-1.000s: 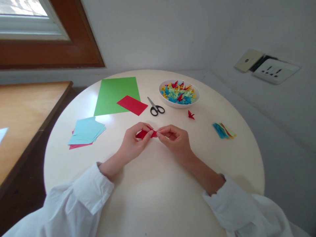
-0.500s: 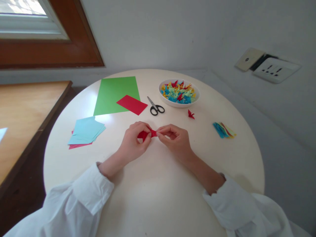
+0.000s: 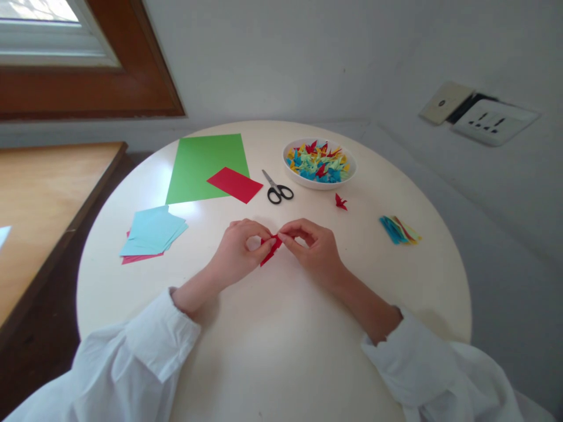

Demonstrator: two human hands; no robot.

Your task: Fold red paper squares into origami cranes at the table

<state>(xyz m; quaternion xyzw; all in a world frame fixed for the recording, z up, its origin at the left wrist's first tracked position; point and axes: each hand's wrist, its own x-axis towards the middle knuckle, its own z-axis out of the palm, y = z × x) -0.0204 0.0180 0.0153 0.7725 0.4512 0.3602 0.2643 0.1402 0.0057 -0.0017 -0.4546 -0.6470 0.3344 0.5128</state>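
A small folded piece of red paper (image 3: 270, 251) is pinched between both hands over the middle of the white round table (image 3: 281, 363). My left hand (image 3: 240, 249) grips its left side with thumb and forefinger. At the paper's upper right, the thumb and forefinger of my right hand (image 3: 312, 249) are closed on it. Fingertips cover part of the paper, so its full fold is hidden. Beyond my right hand lies a finished red paper crane (image 3: 341, 202). Black-handled scissors (image 3: 278, 189) rest past my fingertips, blades pointing away.
A white bowl (image 3: 321, 186) holds many coloured paper cranes. At the back left, a red paper rectangle (image 3: 235, 184) overlaps a green sheet (image 3: 206, 164). Light-blue squares (image 3: 153, 231) lie on pink ones to the left. Folded paper strips (image 3: 398, 230) sit at right.
The red paper has turned between my fingers; its lower end now points down toward me rather than left. My left fingers have shifted slightly right, while my right hand stays nearly in place.
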